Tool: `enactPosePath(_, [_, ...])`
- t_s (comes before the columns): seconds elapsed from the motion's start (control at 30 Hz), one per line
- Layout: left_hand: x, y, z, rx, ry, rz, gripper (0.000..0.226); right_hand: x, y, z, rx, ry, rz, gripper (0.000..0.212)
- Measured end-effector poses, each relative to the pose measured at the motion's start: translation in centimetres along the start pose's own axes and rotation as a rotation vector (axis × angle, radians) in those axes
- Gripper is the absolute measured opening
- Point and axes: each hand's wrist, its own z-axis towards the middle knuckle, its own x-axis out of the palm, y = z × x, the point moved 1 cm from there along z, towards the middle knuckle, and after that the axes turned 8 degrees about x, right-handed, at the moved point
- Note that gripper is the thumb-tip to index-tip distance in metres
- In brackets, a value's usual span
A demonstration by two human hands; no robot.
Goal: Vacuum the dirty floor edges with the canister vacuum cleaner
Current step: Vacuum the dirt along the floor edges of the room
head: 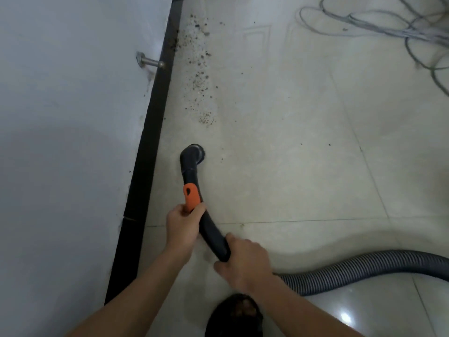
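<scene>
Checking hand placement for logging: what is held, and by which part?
The curved black plastic vacuum wand: left-hand grip at the lower end of its orange slider, right-hand grip at its rear end, by the grey ribbed hose.

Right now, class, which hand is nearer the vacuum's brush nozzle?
Left. The left hand grips the wand by its orange slider, behind the brush nozzle; the right hand holds the wand's rear end, farther back.

Both hands hold a curved black tube (211, 229): the left hand (184, 224) grips it at the orange slider (191, 195), and the right hand (246, 263) grips where the ribbed grey hose (364, 271) joins. The round brush (194, 154) rests on the tiled floor (291, 142) near the black baseboard (150, 142). Brown dirt (199, 69) lies ahead along the edge. Grey cables (413, 27) lie tangled at the far right.
</scene>
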Motion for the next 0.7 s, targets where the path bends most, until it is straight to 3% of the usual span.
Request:
enactPosePath(0.27, [3.4, 1.2, -3.7, -0.026, 0.178, -0.020, 0.018, -0.2, -3.6, -3.9, 0.109, -0.092, -0.006, 0.025])
enactPosePath(0.43, [1.3, 1.4, -3.1, -0.030, 0.091, -0.011, 0.021, 0.3, -2.7, -2.8, 0.017, -0.058, -0.046, 0.024])
enactPosePath(0.7, [7.5, -3.6, -2.2, 0.026, 0.412, 0.024, 0.028, -3.4, -5.4, -2.4, 0.196, -0.202, 0.090, 0.022])
